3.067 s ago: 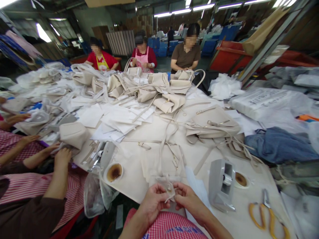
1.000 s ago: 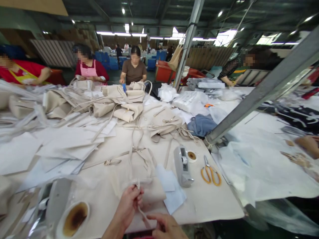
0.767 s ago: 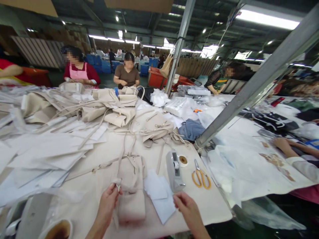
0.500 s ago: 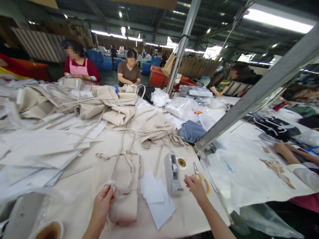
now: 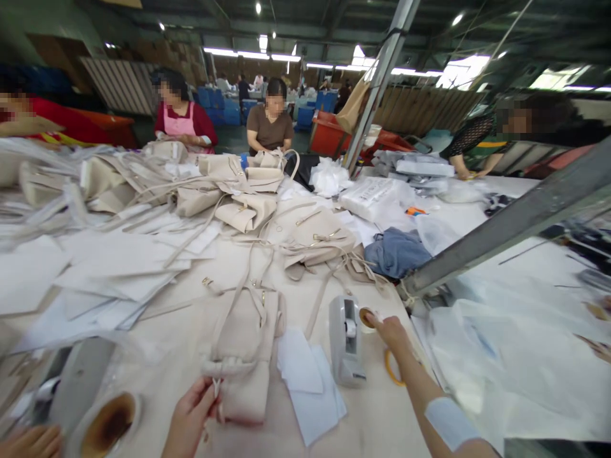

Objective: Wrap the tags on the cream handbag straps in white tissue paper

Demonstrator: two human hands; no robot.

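The white-covered desk (image 5: 382,426) spreads across the view, and a grey metal post (image 5: 506,222) slants above its right part. A long heap of beige bags (image 5: 219,181) covers the far side, in front of a co-worker in a brown shirt (image 5: 270,127). Loose white sheets (image 5: 114,254) lie fanned out at the left. Near the wearer, one beige bag (image 5: 245,388) lies flat on the desk, its straps stretched away over it and its lower end beside the left hand (image 5: 193,413). Further back at the right sits a crumpled blue cloth (image 5: 396,251). A grey tape dispenser (image 5: 346,350) stands right of the bag, with pale blue-white papers (image 5: 310,381) between the two.

The left grip is pinched together, thumb against fingers, on a thin pale strip (image 5: 217,385) at the bag's edge. The right hand (image 5: 391,334) has its fingertips at a small white dish (image 5: 363,327) beside the dispenser; how far this grip is closed cannot be told. A yellow handle loop (image 5: 387,366) shows beside the right forearm.
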